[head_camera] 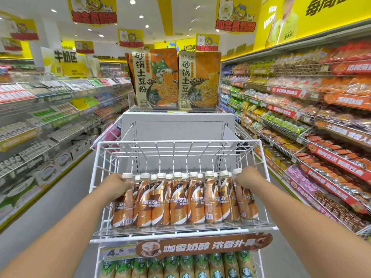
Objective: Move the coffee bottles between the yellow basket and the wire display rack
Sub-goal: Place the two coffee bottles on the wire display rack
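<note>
Coffee bottles (pixel 184 199) stood upright in row across front of wire display rack (pixel 176 149), row axis 9-to-3 o'clock; left hand (pixel 116 184) curled round end bottle at 9, right hand (pixel 246 178) curled round end bottle at 3; yellow basket not seen

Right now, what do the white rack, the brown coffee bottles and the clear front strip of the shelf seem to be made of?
The wire display rack looks like metal wire with a glossy white coating: thin, stiff rods in a grid. The coffee bottles seem plastic, wrapped in shiny printed film, with matte white screw caps. The front strip appears to be clear acrylic or similar plastic: it is see-through with bright edges.
</note>
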Motion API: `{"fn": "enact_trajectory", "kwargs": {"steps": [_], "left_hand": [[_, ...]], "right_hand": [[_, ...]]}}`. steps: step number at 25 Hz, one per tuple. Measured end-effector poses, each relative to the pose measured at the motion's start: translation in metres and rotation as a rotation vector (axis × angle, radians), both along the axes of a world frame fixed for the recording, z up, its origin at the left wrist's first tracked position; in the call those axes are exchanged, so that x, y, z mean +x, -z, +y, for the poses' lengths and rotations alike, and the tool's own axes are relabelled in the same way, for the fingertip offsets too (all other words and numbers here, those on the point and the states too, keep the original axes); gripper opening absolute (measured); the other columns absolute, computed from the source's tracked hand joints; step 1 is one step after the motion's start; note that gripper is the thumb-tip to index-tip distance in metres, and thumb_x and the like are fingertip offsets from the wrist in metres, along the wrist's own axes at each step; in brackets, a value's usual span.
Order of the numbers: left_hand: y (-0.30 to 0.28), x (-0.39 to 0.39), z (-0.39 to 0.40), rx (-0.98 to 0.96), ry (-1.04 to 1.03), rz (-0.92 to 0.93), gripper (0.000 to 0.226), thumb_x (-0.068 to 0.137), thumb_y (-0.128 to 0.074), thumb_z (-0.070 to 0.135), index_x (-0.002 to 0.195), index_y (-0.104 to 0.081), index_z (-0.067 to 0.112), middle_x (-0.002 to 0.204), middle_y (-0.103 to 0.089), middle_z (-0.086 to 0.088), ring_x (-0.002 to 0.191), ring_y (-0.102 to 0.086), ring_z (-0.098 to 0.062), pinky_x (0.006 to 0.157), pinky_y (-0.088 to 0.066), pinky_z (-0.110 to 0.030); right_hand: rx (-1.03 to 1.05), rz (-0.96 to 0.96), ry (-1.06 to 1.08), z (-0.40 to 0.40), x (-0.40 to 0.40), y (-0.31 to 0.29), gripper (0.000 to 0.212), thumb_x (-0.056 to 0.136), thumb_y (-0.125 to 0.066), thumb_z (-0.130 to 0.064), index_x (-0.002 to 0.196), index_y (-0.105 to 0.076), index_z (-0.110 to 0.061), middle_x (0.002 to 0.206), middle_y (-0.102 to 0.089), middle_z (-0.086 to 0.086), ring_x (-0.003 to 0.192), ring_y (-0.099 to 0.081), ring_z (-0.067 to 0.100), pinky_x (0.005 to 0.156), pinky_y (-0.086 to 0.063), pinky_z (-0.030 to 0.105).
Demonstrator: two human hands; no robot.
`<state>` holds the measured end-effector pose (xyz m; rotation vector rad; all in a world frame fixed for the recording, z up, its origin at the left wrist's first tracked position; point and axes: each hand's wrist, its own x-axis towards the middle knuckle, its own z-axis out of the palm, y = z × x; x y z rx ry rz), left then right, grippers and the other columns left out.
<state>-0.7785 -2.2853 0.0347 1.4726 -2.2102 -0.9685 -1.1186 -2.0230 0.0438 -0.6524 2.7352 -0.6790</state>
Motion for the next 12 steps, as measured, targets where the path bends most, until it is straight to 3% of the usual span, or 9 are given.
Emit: {"fn": "enact_trajectory", "kwargs": {"steps": [2,5,9,12], "left_hand": [[0.005,0.000,-0.003,-0.017,0.013,-0.028,0.041,0.095,-0.068,0.040,0.111,-0.061,0.002,0.098,-0.068,-0.013,0.079,-0.059,-0.023,0.078,-0.047,-0.038],[0.011,0.000,-0.004,-0.047,-0.006,0.004,0.055,0.097,-0.065,0.038,0.136,-0.056,0.000,0.138,-0.060,-0.019,0.120,-0.058,-0.035,0.098,-0.045,-0.038],[0.021,0.000,-0.002,-0.013,-0.048,0.106,0.066,0.097,-0.066,0.041,0.148,-0.046,0.004,0.151,-0.050,-0.016,0.135,-0.049,-0.037,0.110,-0.040,-0.043],[0.028,-0.002,0.002,-0.048,-0.079,0.116,0.065,0.097,-0.065,0.040,0.149,-0.047,0.006,0.151,-0.050,-0.016,0.136,-0.048,-0.038,0.109,-0.040,-0.044]], "right_hand": [[-0.045,-0.031,0.007,-0.002,-0.006,0.007,0.009,0.095,-0.063,-0.013,0.098,-0.064,-0.005,0.080,-0.058,0.006,0.060,-0.050,0.015,0.052,-0.045,0.025],[-0.052,0.001,-0.024,-0.004,-0.009,0.022,0.031,0.099,-0.057,-0.014,0.126,-0.062,0.001,0.100,-0.060,0.012,0.068,-0.051,0.016,0.062,-0.047,0.027],[-0.099,0.042,0.007,-0.002,-0.001,0.035,0.049,0.107,-0.048,-0.017,0.153,-0.039,-0.004,0.142,-0.055,0.021,0.109,-0.063,0.035,0.073,-0.045,0.033],[-0.137,0.042,0.022,0.000,0.001,0.040,0.050,0.106,-0.049,-0.017,0.154,-0.038,-0.007,0.145,-0.054,0.020,0.113,-0.063,0.038,0.071,-0.047,0.034]]}}
